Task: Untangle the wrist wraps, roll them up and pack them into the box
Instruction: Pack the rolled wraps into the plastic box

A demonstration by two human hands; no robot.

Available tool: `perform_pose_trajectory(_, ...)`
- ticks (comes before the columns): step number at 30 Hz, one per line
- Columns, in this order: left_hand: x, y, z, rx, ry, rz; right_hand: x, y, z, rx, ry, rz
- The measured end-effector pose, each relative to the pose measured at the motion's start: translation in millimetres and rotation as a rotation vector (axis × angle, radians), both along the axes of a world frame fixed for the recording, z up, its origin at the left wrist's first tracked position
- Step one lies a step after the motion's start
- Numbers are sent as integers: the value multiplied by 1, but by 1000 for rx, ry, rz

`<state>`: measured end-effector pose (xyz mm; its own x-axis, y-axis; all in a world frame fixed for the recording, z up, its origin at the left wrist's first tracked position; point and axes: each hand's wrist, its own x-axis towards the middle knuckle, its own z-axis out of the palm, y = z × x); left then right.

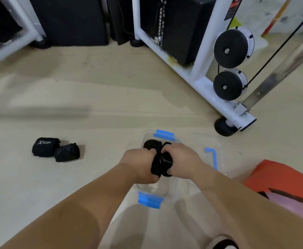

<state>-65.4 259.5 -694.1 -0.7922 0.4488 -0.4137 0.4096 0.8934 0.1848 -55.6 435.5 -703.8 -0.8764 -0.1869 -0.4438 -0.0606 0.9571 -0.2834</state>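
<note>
**Black fabric gripped above a clear plastic box**

Black, soft and bunched, the fabric wrist wrap (160, 165) sits between both hands. The left hand (140, 164) and the right hand (181, 160) each curl their fingers round it, knuckles close together. They hold it over the clear rectangular plastic box (175, 186), which stands on the pale smooth floor (111, 90) with blue clip latches (149, 200) at its near and far ends. A dark rolled wrap (151, 143) lies in the box's far end. Two more rolled black wraps (44, 146) lie touching, well to the left. The clear lid (218, 159) lies just right of the box, near an orange bag (279, 177).
</note>
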Motion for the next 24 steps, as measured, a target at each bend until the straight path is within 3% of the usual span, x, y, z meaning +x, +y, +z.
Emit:
perform_pose_trajectory(3,7,-3,-31,-106,105,-150,7,-1,-19,121,66,118)
perform_pose_trajectory(7,2,0,-49,-246,166,-243,12,-8,-41,120,46,123)
perform_pose_trajectory(16,-5,-1,-81,-195,259,-193,16,-17,-63,117,87,73)
perform_pose_trajectory(20,-1,-13,-93,-1,349,-180,12,-27,-55,52,175,142)
perform_pose_trajectory(24,-3,-34,-83,91,335,-48,21,-53,-36,73,-163,272)
